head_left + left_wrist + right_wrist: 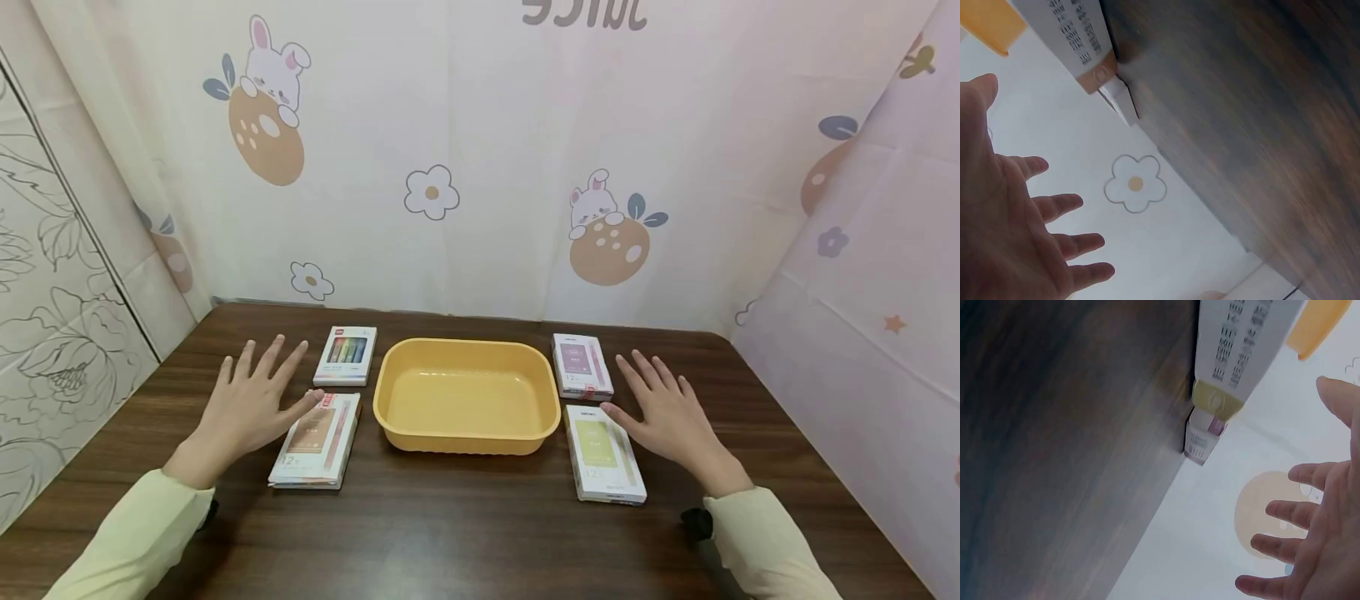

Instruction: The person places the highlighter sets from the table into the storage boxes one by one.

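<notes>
My left hand [245,410] is spread over the table's left side, fingers straight and nothing in it. Its thumb overlaps the top of a white box with an orange-brown panel [315,442] in the head view. Behind that box lies a smaller white box with a rainbow-coloured front [346,356]. On the right side my right hand [666,412] is likewise spread and holds nothing. Its thumb tip overlaps the edge of a white box with a yellow-green panel [604,454]. A white box with a purple panel [582,367] lies just behind that one.
Between the two pairs of boxes stands a yellow rectangular tray [468,444] with nothing in it. The dark wooden table [465,525] ends at a printed curtain [495,250] at the back. More curtain hangs along both sides.
</notes>
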{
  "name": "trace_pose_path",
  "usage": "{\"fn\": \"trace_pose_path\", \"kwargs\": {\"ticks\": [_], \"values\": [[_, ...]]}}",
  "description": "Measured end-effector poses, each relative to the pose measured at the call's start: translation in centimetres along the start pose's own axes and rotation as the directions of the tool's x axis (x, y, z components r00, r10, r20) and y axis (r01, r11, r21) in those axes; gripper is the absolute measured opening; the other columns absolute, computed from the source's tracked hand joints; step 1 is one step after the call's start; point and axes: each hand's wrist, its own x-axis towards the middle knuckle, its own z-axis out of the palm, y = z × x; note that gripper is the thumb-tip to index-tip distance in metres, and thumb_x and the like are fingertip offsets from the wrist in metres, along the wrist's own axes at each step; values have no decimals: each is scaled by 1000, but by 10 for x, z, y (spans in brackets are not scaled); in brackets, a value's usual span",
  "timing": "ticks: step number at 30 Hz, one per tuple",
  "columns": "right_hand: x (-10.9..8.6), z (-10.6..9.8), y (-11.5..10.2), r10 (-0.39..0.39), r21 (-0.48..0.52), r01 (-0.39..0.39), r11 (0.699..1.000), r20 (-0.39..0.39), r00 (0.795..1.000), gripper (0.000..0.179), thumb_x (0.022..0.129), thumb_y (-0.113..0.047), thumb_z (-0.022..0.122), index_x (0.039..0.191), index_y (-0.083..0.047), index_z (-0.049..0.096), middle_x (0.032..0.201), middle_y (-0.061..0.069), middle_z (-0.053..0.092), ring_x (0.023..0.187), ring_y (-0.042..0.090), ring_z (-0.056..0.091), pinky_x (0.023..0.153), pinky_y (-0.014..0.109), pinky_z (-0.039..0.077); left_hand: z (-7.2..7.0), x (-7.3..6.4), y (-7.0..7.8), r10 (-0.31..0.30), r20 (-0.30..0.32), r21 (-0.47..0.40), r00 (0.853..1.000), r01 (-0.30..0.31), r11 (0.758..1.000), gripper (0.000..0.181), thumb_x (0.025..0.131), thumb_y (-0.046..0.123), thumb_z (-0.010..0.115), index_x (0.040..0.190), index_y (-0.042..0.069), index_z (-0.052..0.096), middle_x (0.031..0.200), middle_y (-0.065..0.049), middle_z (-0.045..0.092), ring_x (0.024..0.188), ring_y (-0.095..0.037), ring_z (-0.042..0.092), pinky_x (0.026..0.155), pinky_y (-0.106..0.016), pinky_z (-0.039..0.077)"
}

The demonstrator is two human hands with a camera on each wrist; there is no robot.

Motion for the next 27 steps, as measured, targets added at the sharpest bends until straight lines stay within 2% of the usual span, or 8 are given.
{"fn": "trace_pose_path", "kwargs": {"ticks": [13,18,23,27], "values": [[0,1,-17,-61,-1,61,998,-9,998,75,87,-57,47,143,-11,30,145,19,30,129,44,30,96,64,28,-2,4,21,53,21,8,998,-53,999,74,86,63,39,144,17,29,146,-19,28,131,-49,21,102,-64,15],[0,4,-22,-68,-8,68,998,10,998,74,86,-56,48,141,-9,33,144,18,33,128,44,32,95,63,29,-3,6,27,73,30,11,997,-73,997,72,87,62,38,145,22,24,146,-17,28,130,-48,24,102,-64,17],[0,8,-26,-81,-12,82,997,19,997,73,85,-56,50,141,-11,35,142,19,37,127,43,34,94,63,31,-3,6,34,98,26,18,995,-99,995,71,88,60,39,146,22,23,146,-17,30,130,-46,27,101,-62,22],[-1,10,-31,-99,-18,99,995,22,995,70,85,-54,51,138,-11,39,138,19,41,125,43,37,93,62,33,-2,6,39,124,3,20,992,-124,992,70,88,59,42,144,19,29,144,-16,34,128,-45,32,100,-61,27]]}}
